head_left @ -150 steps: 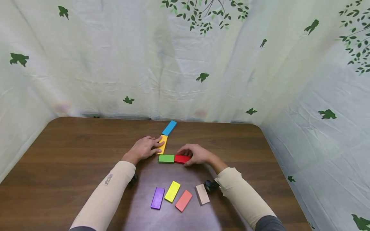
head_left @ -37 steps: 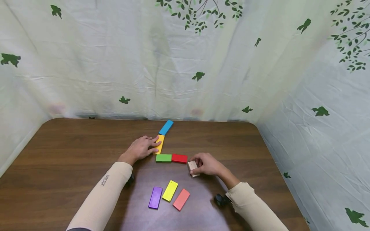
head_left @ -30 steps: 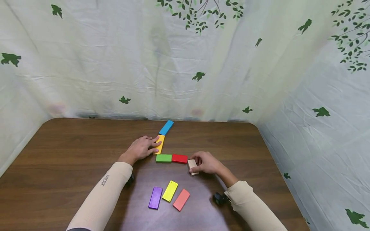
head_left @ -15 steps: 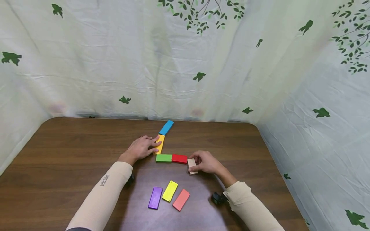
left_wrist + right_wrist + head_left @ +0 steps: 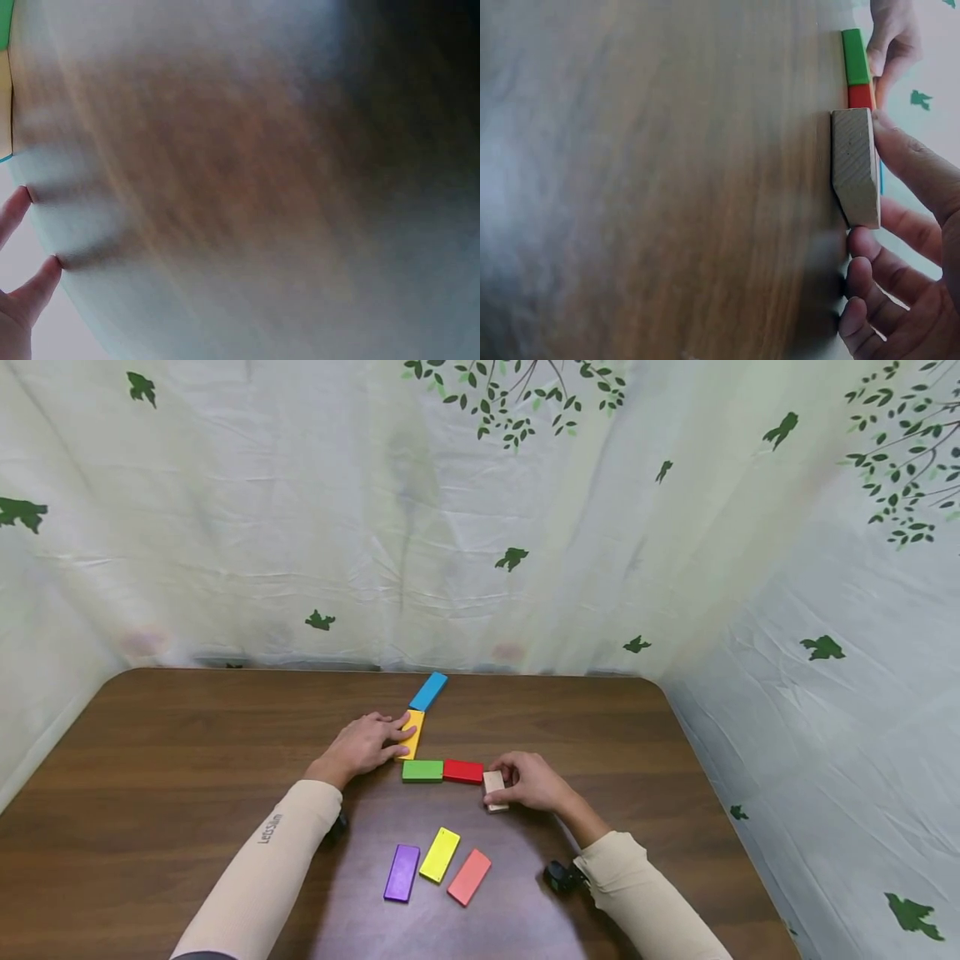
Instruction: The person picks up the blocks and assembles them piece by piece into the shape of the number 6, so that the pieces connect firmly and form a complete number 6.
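**Pale wooden block (image 5: 493, 783) pinched at the 3 o'clock end of the row**

With 12 o'clock at the far edge of the bench (image 5: 225, 735) in the head view, the pale block lies slightly askew, long sides running from about 11 to 5 o'clock. Its 10 o'clock corner is at the end of the red block (image 5: 463, 772); whether they touch is hard to tell. The green block (image 5: 423, 772) abuts the red one at 9 o'clock.

The right hand (image 5: 531, 781) pinches the pale block between thumb and fingers, the remaining fingers curled low by the bench. The left hand (image 5: 363, 747) rests spread fingers on the orange block (image 5: 416, 743), with the blue block (image 5: 428, 692) beyond at 1 o'clock.

The right wrist view shows bare wood grain, so the pale block should be light, stiff and hard to damage, with fair grip against skin. The painted ones, such as the purple block (image 5: 402, 873), look glossier and may slide more readily. The best hold is probably across the two long sides near the 5 o'clock end, leaving the end by the red block free and avoiding a nudge to it.
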Tool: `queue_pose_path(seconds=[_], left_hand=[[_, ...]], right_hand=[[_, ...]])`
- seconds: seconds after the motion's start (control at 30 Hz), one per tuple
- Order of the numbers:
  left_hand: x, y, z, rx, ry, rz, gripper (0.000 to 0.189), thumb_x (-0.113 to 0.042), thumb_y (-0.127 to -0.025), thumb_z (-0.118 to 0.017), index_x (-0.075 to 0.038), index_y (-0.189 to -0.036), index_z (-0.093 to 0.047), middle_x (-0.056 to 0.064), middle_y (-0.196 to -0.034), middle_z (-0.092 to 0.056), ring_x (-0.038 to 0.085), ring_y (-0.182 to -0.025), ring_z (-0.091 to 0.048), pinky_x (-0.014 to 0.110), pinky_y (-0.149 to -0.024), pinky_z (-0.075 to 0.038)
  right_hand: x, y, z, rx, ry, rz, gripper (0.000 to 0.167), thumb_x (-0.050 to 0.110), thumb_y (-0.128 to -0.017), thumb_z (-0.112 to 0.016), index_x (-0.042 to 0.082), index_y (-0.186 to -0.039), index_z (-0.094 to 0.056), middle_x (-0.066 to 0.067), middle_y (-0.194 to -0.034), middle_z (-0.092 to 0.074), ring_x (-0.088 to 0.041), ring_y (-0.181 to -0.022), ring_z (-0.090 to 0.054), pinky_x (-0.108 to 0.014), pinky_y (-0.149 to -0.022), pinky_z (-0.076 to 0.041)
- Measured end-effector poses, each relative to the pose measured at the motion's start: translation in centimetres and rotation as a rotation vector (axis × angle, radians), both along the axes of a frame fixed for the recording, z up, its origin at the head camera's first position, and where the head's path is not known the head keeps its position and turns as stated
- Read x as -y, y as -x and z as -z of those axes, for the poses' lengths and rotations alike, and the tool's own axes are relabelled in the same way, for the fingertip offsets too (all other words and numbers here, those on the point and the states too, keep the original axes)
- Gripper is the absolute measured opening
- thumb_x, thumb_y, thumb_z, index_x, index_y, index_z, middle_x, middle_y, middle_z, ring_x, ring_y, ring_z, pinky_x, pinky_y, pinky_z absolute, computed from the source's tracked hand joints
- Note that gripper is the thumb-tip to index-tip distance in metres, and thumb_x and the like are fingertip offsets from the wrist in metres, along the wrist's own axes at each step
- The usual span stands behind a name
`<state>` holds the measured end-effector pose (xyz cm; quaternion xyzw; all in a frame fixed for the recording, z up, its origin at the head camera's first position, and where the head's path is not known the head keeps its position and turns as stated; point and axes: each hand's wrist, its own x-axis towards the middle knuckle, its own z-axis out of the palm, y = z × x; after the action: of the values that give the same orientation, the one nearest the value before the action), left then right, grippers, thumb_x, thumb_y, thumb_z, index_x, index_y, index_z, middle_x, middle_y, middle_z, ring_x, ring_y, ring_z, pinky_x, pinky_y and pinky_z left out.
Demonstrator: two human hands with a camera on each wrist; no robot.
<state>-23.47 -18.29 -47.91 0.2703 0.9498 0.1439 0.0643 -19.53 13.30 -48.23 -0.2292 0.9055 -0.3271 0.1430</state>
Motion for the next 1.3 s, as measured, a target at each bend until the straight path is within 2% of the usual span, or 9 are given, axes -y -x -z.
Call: queue_pose_path(seconds=[0.23, 0.63, 0.97, 1.3], left_hand=[[0.1, 0.0, 0.1, 0.024, 0.013, -0.017, 0.049, -0.034, -0.093, -0.062, -0.014, -0.138, -0.053, 0.010, -0.149, -0.041, 0.042, -0.127, -0.044, 0.058, -0.100, -0.036], [-0.1, 0.1, 0.3, 0.018, 0.034, -0.013, 0.049, -0.034, -0.094, -0.061, -0.014, -0.138, -0.053, 0.010, -0.149, -0.041, 0.042, -0.127, -0.043, 0.058, -0.100, -0.036], [-0.6, 0.3, 0.0, -0.004, 0.016, -0.009, 0.048, -0.034, -0.093, -0.062, -0.013, -0.137, -0.054, 0.011, -0.149, -0.041, 0.042, -0.126, -0.045, 0.056, -0.101, -0.037], [-0.6, 0.2, 0.1, 0.007, 0.029, 0.004, 0.047, -0.034, -0.094, -0.061, -0.014, -0.136, -0.055, 0.011, -0.149, -0.041, 0.042, -0.127, -0.044, 0.056, -0.100, -0.038]], right_hand=[[0.3, 0.0, 0.1, 0.008, 0.009, 0.018, 0.042, 0.033, -0.076, -0.083, 0.008, -0.106, -0.068, 0.000, -0.078, -0.055, -0.012, -0.068, -0.047, -0.024, -0.058, -0.038], [0.1, 0.0, 0.9, -0.001, 0.022, 0.036, 0.043, 0.033, -0.076, -0.083, 0.008, -0.108, -0.068, 0.000, -0.080, -0.054, -0.012, -0.070, -0.047, -0.024, -0.060, -0.039], [-0.3, -0.2, 0.6, -0.025, 0.051, 0.076, 0.047, 0.033, -0.076, -0.083, 0.007, -0.113, -0.068, 0.001, -0.082, -0.053, -0.014, -0.072, -0.047, -0.026, -0.062, -0.040], [-0.7, -1.2, 0.6, -0.009, 0.043, 0.084, 0.051, 0.035, -0.076, -0.082, 0.012, -0.119, -0.065, 0.002, -0.091, -0.053, -0.014, -0.077, -0.048, -0.028, -0.068, -0.042]])
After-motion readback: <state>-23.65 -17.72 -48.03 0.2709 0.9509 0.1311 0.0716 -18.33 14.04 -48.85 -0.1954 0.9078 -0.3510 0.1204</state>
